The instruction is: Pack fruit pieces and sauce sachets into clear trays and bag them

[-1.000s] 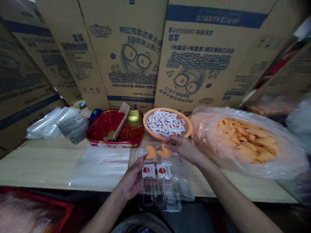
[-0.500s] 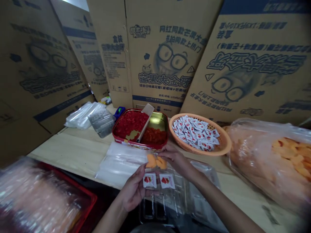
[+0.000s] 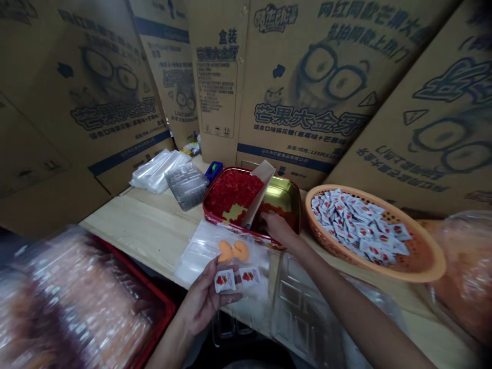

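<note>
My left hand grips the edge of a clear plastic tray in front of me. In the tray lie orange gummy-like pieces and two white sachets with red print. My right hand reaches into the right part of a red-rimmed tin, where small orange-red pieces lie; its fingertips are hidden among them. A cardboard strip divides the tin, and red pieces fill the left part.
An orange basket of sachets stands right of the tin. Clear trays lie under my right forearm; plastic sleeves lie left. A red crate with wrapped packs sits lower left. Cardboard boxes wall the back.
My right hand has let go of the tray and moved up into the tin. My left hand still holds the tray. The view has swung left.
</note>
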{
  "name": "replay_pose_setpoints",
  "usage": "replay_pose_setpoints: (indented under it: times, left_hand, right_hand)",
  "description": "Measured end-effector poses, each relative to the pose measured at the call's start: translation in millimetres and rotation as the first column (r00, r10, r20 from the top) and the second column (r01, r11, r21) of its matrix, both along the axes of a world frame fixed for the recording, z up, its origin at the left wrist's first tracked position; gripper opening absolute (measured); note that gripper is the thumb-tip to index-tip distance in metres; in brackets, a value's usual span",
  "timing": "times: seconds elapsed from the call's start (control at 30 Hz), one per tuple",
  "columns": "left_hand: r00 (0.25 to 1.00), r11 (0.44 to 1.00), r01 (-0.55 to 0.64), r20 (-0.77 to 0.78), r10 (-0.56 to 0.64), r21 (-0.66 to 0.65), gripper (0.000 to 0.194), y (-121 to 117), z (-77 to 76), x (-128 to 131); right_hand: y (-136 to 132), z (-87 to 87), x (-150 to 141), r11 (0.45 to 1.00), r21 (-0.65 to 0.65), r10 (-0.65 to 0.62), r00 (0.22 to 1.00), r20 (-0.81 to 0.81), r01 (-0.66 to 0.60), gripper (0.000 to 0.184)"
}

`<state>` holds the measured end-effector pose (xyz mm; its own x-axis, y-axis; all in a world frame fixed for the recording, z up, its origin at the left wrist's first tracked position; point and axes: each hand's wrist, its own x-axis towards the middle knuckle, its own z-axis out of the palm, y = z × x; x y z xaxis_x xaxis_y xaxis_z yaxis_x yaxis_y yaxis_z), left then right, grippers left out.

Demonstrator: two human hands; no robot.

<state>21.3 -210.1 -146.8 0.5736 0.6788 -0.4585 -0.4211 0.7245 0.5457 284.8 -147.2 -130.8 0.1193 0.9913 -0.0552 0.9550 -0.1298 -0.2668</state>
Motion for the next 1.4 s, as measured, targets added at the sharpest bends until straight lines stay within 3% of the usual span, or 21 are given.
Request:
replay_pose_setpoints:
  times: [0.27, 0.37, 0.43, 0.5, 0.57, 0.63, 0.73, 0.83, 0.93, 1.0, 1.07, 1.13, 1.23, 1.4]
  left_hand:
    - [0.995, 0.996, -0.085, 0.048, 0.084, 0.016, 0.04, 15.8, -3.4, -15.4]
    - [0.993, 0.995, -0.101, 0.058, 0.1, 0.008, 0.038, 20.6, -3.2, -20.0]
    - [0.991, 0.992, -0.125, 0.055, 0.124, 0.004, 0.037, 23.5, -3.3, -22.1]
    - [0.989, 0.99, -0.139, 0.056, 0.138, 0.006, 0.038, 25.9, -3.7, -23.5]
    - [0.988, 0.99, -0.141, 0.061, 0.14, 0.009, 0.039, 27.4, -4.4, -24.2]
    - [0.988, 0.99, -0.141, 0.07, 0.14, 0.011, 0.039, 27.9, -5.3, -24.7]
    - [0.985, 0.988, -0.153, 0.08, 0.152, 0.01, 0.039, 27.8, -6.0, -25.6]
    - [0.983, 0.986, -0.169, 0.067, 0.169, 0.004, 0.04, 28.1, -4.7, -28.0]
    - [0.982, 0.983, -0.185, 0.052, 0.184, 0.009, 0.04, 29.5, -2.3, -31.7]
    - [0.98, 0.981, -0.193, 0.041, 0.192, 0.015, 0.039, 30.5, -1.2, -34.3]
    - [0.98, 0.98, -0.198, 0.028, 0.197, 0.02, 0.039, 31.3, -1.0, -36.7]
    - [0.978, 0.978, -0.206, 0.023, 0.206, 0.028, 0.038, 32.2, -1.2, -38.8]
    - [0.974, 0.974, -0.223, 0.035, 0.222, 0.037, 0.036, 34.1, -1.7, -41.3]
    - [0.968, 0.968, -0.247, 0.061, 0.245, 0.043, 0.034, 37.5, -2.5, -43.4]
  right_hand:
    - [-5.7, -5.6, 6.7, 0.996, 0.085, -0.017, 1.0, -0.02, 0.019, 0.026]
    - [-14.5, -1.0, 9.6, 0.979, 0.189, -0.05, 0.988, -0.147, 0.078, 0.02]
    - [-26.8, 8.4, 3.0, 0.959, 0.24, -0.048, 0.922, -0.385, 0.15, 0.015]
    - [-43.1, 21.2, -13.6, 0.969, 0.185, -0.014, 0.784, -0.621, 0.165, 0.016]
    - [-60.5, 33.4, -38.2, 0.995, 0.075, 0.011, 0.68, -0.733, 0.064, 0.016]
    - [-75.4, 41.2, -64.1, 0.998, 0.013, 0.046, 0.644, -0.764, -0.056, 0.012]
    - [-86.5, 43.8, -86.9, 0.986, -0.003, 0.106, 0.651, -0.751, -0.165, 0.012]
    - [-78.8, 42.2, -76.0, 0.991, 0.096, 0.129, 0.757, -0.641, -0.088, 0.017]
    - [-54.1, 39.2, -40.4, 0.971, 0.228, 0.001, 0.958, -0.288, 0.068, 0.016]
    - [-34.4, 34.1, -15.5, 0.979, 0.13, -0.154, 0.988, -0.016, 0.154, 0.018]
    - [-17.2, 25.3, 2.9, 0.975, -0.02, -0.215, 0.965, 0.153, 0.22, 0.032]
    - [-5.7, 14.5, 12.8, 0.972, -0.108, -0.191, 0.97, 0.15, 0.208, 0.038]
    - [0.4, -0.2, 15.3, 0.983, -0.129, -0.133, 0.991, 0.013, 0.134, 0.024]
    - [-4.8, -13.6, 13.6, 0.991, -0.032, -0.128, 0.991, -0.043, 0.127, 0.016]
